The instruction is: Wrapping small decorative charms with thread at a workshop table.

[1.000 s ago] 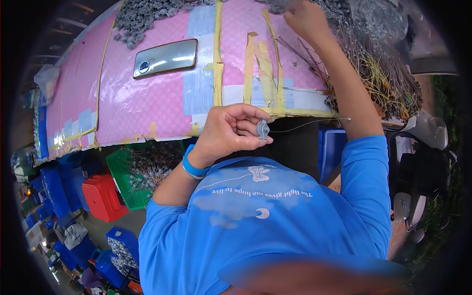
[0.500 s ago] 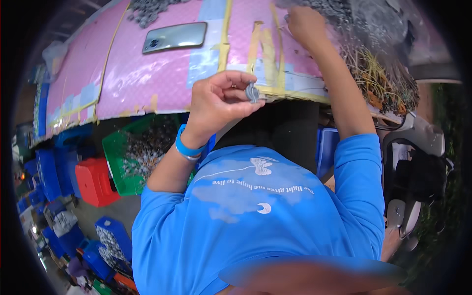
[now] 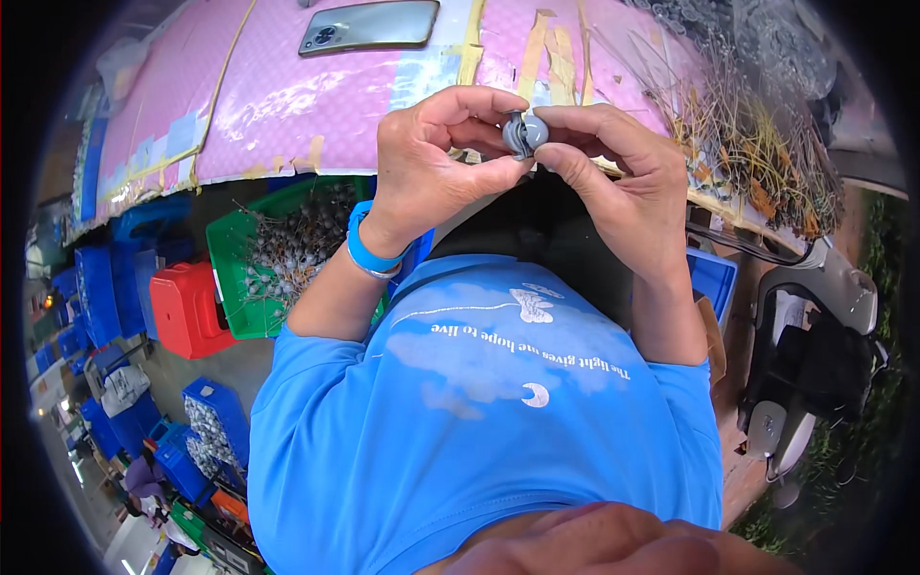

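Above my lap, at the near edge of the table, my two hands meet fingertip to fingertip. My left hand (image 3: 422, 149) pinches a small grey curved part (image 3: 515, 137) between thumb and fingers. A shiny grey rounded piece (image 3: 535, 130) is gripped by the thumb and forefinger of my right hand (image 3: 628, 172). The two parts touch, with a dark gap between them. Whether they are joined I cannot tell, as my fingertips cover their edges.
A phone (image 3: 369, 27) lies on the pink-covered table (image 3: 287, 101). Tangled yellow and grey wires (image 3: 767, 168) are heaped at the right. At lower left stand a green crate (image 3: 228, 244) with grey wired pieces, a red container (image 3: 187, 311) and several blue bins (image 3: 99, 299).
My right hand has come back from the grey pile at the far right and met my left hand, bringing a rounded piece against the curved part. The view has shifted slightly.
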`<action>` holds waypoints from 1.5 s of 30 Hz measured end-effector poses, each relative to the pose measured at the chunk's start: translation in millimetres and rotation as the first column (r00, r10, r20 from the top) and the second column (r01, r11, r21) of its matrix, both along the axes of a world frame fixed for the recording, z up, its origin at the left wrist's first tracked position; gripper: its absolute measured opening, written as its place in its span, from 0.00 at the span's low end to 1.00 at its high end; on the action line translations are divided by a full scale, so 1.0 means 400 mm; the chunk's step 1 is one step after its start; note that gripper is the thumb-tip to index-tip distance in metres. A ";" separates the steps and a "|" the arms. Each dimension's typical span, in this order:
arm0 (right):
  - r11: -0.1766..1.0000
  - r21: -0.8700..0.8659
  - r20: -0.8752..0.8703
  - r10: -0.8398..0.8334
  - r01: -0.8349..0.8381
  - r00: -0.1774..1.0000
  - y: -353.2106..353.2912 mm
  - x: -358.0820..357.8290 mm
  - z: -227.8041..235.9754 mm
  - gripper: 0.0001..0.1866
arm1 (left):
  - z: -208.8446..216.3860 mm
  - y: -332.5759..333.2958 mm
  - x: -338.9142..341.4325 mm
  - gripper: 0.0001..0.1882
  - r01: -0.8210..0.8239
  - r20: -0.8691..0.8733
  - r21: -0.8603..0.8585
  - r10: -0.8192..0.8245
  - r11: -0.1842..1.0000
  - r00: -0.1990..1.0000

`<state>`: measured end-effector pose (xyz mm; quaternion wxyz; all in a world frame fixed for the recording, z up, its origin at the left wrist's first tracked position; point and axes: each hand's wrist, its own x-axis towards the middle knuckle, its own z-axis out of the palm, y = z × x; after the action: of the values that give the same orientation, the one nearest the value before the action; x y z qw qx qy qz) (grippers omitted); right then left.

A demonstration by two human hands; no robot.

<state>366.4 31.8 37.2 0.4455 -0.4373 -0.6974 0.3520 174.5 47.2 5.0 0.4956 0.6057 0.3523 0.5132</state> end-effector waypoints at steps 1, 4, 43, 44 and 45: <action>1.000 -0.002 -0.001 -0.002 0.002 1.000 -0.002 0.004 -0.001 0.11 | 0.001 -0.003 0.000 0.22 0.002 -0.001 -0.002 -0.002 1.000 1.000; 1.000 0.000 0.022 0.027 -0.027 0.999 -0.001 0.014 -0.007 0.10 | 0.002 -0.003 0.004 0.21 0.006 -0.072 0.016 -0.005 1.000 0.997; 0.980 -0.080 -0.431 0.132 -0.183 0.893 -0.020 0.068 -0.121 0.12 | -0.022 -0.013 0.020 0.12 0.063 -0.180 0.232 -0.021 0.971 0.983; 0.980 -0.077 -0.430 0.135 -0.185 0.893 -0.021 0.067 -0.120 0.12 | -0.021 -0.019 0.012 0.12 0.062 -0.180 0.236 -0.019 0.970 0.983; 0.975 -0.049 -0.421 0.178 -0.218 0.890 -0.021 0.065 -0.119 0.12 | -0.020 -0.026 0.005 0.12 0.072 -0.180 0.236 -0.029 0.969 0.983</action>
<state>392.2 23.2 -10.5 0.5233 -0.3000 -0.6107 0.5130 176.4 36.8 -2.9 0.3981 0.7132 0.3138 0.4842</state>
